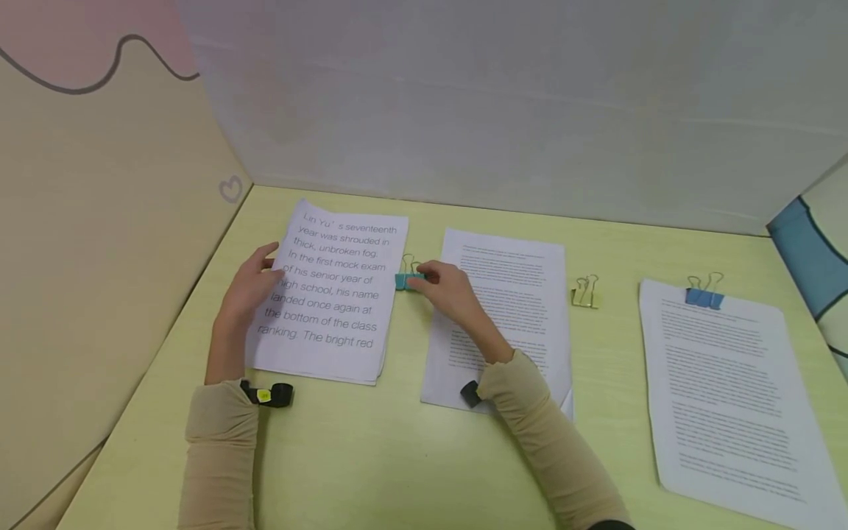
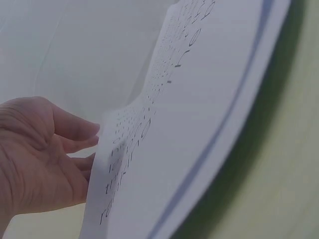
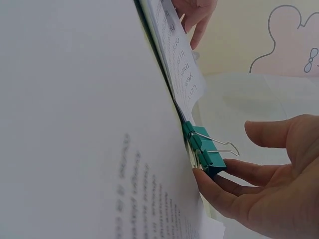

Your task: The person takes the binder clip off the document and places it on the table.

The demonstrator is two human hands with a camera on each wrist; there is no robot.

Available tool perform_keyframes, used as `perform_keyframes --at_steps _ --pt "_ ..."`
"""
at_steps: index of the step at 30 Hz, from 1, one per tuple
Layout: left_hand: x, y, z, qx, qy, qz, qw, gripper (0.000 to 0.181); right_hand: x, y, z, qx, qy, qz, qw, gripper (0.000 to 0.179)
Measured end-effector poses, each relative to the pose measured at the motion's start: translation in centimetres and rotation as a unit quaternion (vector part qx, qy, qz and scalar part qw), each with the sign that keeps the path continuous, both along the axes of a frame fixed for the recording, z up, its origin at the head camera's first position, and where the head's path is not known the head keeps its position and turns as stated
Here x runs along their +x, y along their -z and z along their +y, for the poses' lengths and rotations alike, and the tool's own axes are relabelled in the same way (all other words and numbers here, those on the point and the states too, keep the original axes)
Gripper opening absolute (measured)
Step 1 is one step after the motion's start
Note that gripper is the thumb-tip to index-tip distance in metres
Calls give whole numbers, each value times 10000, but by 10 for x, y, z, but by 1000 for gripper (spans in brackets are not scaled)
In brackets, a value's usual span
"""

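A stack of large-print paper point(image 1: 331, 294) lies at the left of the table. My left hand point(image 1: 250, 283) pinches its left edge, which bends upward; in the left wrist view the thumb point(image 2: 82, 128) is at the edge and the other fingertips go behind the sheet. A teal binder clip point(image 3: 205, 149) rests on the table just past the stack's right side, its wire handles pointing away. My right hand point(image 1: 447, 287) reaches it with fingertips against its side, while the thumb point(image 3: 264, 133) stands apart from it in the right wrist view.
Small-print sheets point(image 1: 510, 309) lie under the right forearm. Right of them sits a gold binder clip point(image 1: 585, 294). Another paper stack point(image 1: 729, 397) at far right carries a blue binder clip point(image 1: 704, 297). Panels stand along the table's back and left, including a grey back wall point(image 1: 530, 110).
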State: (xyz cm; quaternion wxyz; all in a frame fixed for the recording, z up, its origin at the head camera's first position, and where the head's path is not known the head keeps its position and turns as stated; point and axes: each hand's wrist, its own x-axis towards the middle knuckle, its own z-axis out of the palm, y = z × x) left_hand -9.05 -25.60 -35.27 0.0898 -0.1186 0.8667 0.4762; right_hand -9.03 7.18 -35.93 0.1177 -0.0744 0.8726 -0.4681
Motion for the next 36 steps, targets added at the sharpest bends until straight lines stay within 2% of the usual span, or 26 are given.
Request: perform_keyframes --at_steps 9,23,31,36 --pt "1 3 0 93 -142 -96 9998 63 -1 0 -2 103 -66 -46 9999 46" --pt "1 5 0 168 -171 83 9997 62 -1 -1 -1 127 -91 7 9999 45" --pt "2 3 3 145 -184 155 9996 61 -2 1 0 145 -160 25 9998 45" --pt "0 -1 7 -52 -242 310 9992 61 -4 -4 12 118 -112 -5 9999 47"
